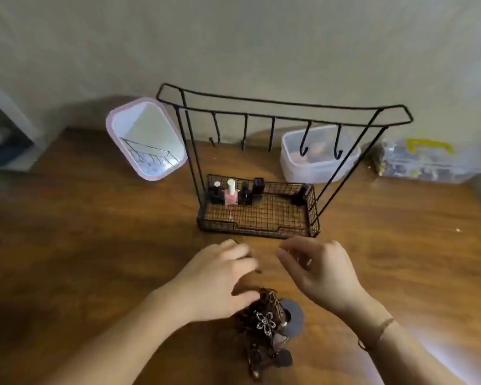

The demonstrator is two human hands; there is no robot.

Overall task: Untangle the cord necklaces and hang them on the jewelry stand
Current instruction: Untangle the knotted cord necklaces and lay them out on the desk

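Tangled cord necklaces [264, 326] heaped on table [95, 245], near edge, before jewelry stand [261, 173] — hooks bare. Left hand [217, 282] touches heap, fingers loosely spread; right hand [320, 270] hovers, fingers relaxed, nothing held. Cords judged light, limp, snag-prone — best lifted by one loose loop, pendants supported.

Left hand [220, 276] reaches forward, palm down, fingers loosely spread. Right hand [321, 270] hovers alongside, fingers curled slightly inward, thin band on wrist.
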